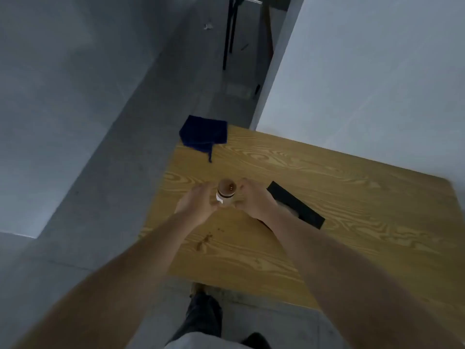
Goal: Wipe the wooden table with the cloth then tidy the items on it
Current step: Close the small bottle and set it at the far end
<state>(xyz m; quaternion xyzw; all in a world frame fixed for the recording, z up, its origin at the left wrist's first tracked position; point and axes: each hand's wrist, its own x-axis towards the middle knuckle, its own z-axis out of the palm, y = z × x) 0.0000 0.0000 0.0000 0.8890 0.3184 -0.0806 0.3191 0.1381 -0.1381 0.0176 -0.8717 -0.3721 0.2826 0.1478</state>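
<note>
A small bottle [226,193] with a brown top and a white label stands on the wooden table [339,197], near its left side. My left hand [197,205] cups the bottle from the left, fingers touching the label. My right hand [254,200] meets it from the right, thumb by the cap and fingers low on the body. A dark blue cloth [203,134] lies crumpled on the far left corner, partly hanging over the edge. Brown spill spots [205,241] mark the wood just below my left forearm.
A flat black rectangular object [299,207] lies on the table right of my right hand, partly hidden by my wrist. A white wall borders the table's far side. Grey floor lies to the left, and my leg shows below the near edge.
</note>
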